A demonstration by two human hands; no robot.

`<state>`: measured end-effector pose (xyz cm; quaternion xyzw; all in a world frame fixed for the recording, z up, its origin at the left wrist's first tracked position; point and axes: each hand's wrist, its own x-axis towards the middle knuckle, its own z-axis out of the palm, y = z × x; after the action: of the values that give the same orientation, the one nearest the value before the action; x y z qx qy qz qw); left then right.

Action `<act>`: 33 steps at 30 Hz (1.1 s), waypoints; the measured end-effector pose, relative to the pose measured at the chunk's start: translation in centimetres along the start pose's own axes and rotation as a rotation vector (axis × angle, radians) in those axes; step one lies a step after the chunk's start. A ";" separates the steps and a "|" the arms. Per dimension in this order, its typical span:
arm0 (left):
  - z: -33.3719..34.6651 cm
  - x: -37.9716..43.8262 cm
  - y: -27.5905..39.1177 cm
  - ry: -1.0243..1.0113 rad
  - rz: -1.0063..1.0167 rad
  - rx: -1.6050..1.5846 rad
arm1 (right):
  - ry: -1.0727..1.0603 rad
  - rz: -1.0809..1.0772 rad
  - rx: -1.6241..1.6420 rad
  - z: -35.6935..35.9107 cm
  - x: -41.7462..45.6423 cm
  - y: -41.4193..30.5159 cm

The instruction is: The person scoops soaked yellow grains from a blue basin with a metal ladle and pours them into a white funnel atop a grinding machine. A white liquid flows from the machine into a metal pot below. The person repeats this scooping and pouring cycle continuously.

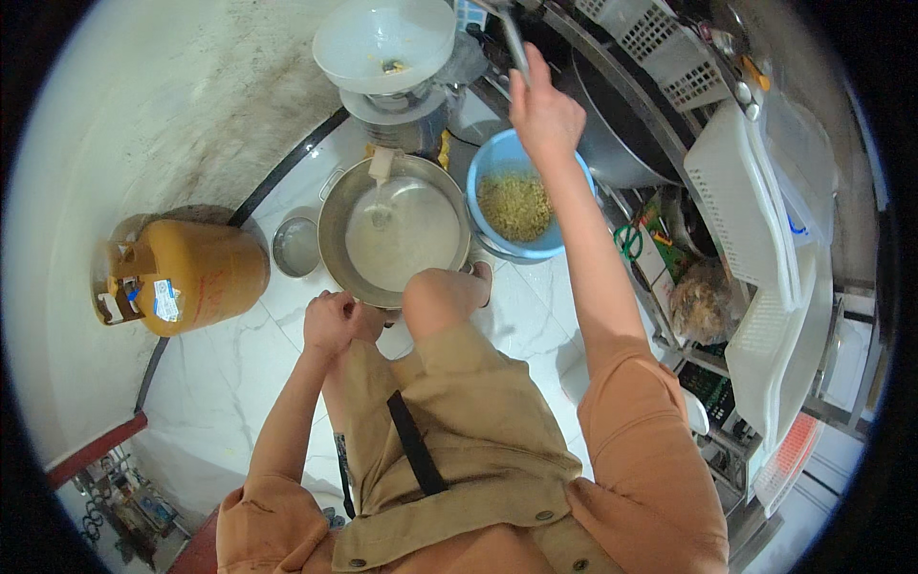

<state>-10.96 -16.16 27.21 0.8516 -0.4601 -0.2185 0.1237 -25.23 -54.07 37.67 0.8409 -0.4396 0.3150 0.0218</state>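
Note:
My right hand [546, 118] grips a metal handle [515, 44], reaching past the rim of a blue plastic bucket [482, 229]. The handle's far end runs out of the top of the view. Pale greenish-yellow beans or grains [513, 204] lie inside the bucket. My left hand [331, 319] rests on my left knee, fingers curled and nothing visible in them. Before my knees stands a wide metal pot [333, 255] holding cloudy whitish liquid [409, 244]. A pale spout [382, 166] from a grinding machine [401, 129] hangs over it, and liquid runs down. The machine's translucent hopper [358, 50] has yellowish bits at its bottom.
An orange-yellow gas cylinder [208, 276] stands by the left wall, near a small metal container [295, 247]. A large dark wok or pan [624, 122] is at upper right. Along the right, a metal rack holds white plastic baskets [739, 208], green-handled scissors [628, 242] and a bagged item [701, 305].

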 end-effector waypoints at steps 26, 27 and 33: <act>0.0 2.0 0.4 -0.102 0.029 0.067 | -1.067 0.814 -0.179 21.3 -24.6 16.4; 0.0 2.0 0.4 -0.097 0.032 0.062 | -0.998 0.972 -0.113 21.3 -24.7 15.8; -0.2 2.4 0.5 -0.084 0.031 0.047 | -1.118 0.580 0.003 26.7 -29.2 18.3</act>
<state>-10.08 -18.45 27.02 0.8370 -0.4832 -0.2413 0.0878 -37.50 -52.50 -4.16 0.7250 -0.5944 -0.1783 -0.2987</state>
